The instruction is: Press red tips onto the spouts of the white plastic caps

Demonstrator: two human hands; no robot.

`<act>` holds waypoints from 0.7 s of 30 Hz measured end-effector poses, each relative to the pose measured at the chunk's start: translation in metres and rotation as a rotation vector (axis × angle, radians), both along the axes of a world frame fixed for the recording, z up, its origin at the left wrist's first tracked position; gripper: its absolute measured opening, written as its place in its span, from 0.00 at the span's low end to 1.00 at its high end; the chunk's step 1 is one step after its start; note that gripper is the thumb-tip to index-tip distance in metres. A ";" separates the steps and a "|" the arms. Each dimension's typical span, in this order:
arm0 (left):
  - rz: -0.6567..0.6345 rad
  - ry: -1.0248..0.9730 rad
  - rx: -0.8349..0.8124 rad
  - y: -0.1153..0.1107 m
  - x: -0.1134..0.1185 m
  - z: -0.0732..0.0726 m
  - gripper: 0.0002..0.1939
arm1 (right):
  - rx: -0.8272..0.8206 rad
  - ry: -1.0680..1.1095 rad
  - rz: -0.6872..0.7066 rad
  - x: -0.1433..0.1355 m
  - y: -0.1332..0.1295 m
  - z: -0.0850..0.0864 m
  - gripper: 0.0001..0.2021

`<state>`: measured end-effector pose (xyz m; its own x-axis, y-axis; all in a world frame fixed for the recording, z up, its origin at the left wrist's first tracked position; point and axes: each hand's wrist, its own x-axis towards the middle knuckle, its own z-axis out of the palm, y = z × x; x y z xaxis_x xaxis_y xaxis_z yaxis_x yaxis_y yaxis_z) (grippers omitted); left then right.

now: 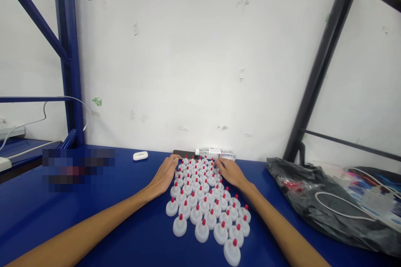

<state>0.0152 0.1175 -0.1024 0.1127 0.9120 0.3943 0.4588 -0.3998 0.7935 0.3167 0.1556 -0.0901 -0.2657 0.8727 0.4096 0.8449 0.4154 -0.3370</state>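
Observation:
Many white plastic nozzle caps (pixel 196 215) with red tips stand upright, packed in a long group on the blue table (pixel 131 233). My left hand (pixel 164 174) rests along the far left side of the group, fingers stretched forward and touching or very near the outer caps. On the far right side, my right hand (pixel 230 171) lies with its fingers slightly bent and apart over the edge caps. Neither hand visibly holds a cap. Toward me the rows loosen, and a few caps stand a little apart.
Behind the caps lie a dark phone (pixel 184 154) and a clear bottle (pixel 216 153) on its side. A white earphone case (pixel 140 156) sits at the left. A black plastic bag (pixel 326 204) with cables and small items lies right. Metal frame posts (pixel 73 58) flank the white wall.

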 end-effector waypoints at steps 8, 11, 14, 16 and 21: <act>0.003 -0.015 -0.008 0.002 0.000 -0.003 0.24 | -0.008 -0.013 0.000 -0.001 -0.002 0.001 0.18; 0.002 -0.019 -0.008 0.004 0.000 -0.003 0.24 | -0.011 -0.016 -0.007 -0.002 -0.002 0.002 0.18; 0.007 -0.016 -0.010 0.003 0.000 -0.003 0.24 | -0.014 -0.014 -0.019 -0.002 -0.002 0.002 0.19; 0.014 -0.012 -0.011 0.002 0.000 -0.002 0.24 | -0.013 -0.007 -0.036 -0.002 -0.002 0.003 0.19; 0.007 -0.007 -0.019 0.000 0.000 0.001 0.25 | 0.022 0.035 -0.077 0.001 -0.002 0.004 0.21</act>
<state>0.0148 0.1178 -0.1019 0.1038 0.9202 0.3776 0.4559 -0.3814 0.8042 0.3181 0.1532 -0.0858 -0.1828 0.8806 0.4371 0.8625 0.3570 -0.3586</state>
